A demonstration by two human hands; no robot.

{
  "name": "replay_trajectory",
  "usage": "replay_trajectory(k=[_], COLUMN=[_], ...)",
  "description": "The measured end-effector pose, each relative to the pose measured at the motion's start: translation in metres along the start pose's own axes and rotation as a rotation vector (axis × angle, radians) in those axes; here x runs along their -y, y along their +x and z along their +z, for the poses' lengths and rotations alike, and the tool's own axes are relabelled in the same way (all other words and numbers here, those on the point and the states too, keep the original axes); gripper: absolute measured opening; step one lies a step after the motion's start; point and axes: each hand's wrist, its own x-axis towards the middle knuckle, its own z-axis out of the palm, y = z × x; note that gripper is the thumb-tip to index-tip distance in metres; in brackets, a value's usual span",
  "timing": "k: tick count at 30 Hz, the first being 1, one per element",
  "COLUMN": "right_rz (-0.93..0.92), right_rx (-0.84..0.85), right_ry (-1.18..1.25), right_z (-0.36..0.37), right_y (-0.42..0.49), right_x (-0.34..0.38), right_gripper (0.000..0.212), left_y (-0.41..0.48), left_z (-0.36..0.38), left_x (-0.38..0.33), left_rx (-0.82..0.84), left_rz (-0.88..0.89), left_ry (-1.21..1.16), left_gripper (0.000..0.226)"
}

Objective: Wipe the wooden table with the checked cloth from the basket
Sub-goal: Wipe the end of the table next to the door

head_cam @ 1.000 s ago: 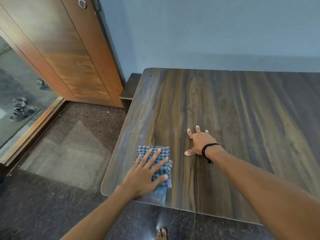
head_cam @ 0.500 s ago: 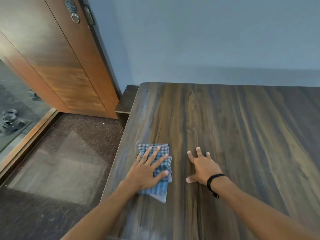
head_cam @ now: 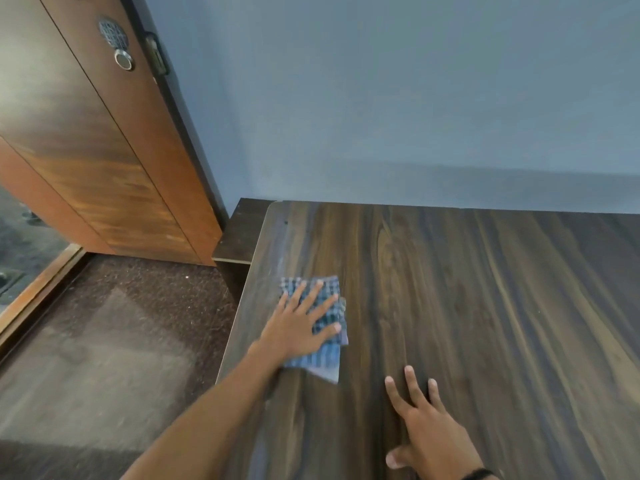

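From the head view, your left hand [head_cam: 298,327] lies flat on the folded checked cloth [head_cam: 320,327], fingers spread wide and pressing down instead of curling around it; nothing is gripped, the cloth is simply pinned under your palm. The cloth sits on the wooden table [head_cam: 485,306] near its left edge, with a folded corner trailing out toward you below the hand. Your right hand [head_cam: 429,431] rests open and empty on the bare wood just beside it, fingers splayed, bracing you; a dark band [head_cam: 479,474] shows at the wrist.

This looks like the wiping itself, along the left strip of the table. To do it well, keep your palm weight even so the whole folded pad stays in contact, not just the fingertips. Watch that loose near corner: if it drags or flips, the fold will open and you will be pushing bunched fabric. Work in overlapping passes with the grain, running from the far edge by the blue wall [head_cam: 381,98] toward you. Most of the surface to the right seems left to cover, so shift your bracing hand clear before the cloth reaches it. No basket is in sight.
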Motion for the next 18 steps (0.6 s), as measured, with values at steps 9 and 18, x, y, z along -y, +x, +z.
replay_trajectory(k=[9,18], right_rz=[-0.11,0.007], right_rx=[-0.211,-0.112], right_ry=[-0.112,-0.043], right_z=[-0.008,-0.142], right_y=[0.02,0.145], right_x=[0.009,0.042], right_gripper=[0.073,0.129], left_y=[0.033,0.113], left_z=[-0.011,-0.046], left_x=[0.014,0.043], left_rx=[-0.001,0.095], left_rz=[0.034,-0.151], left_ry=[0.032,-0.012], left_gripper=[0.071,0.072])
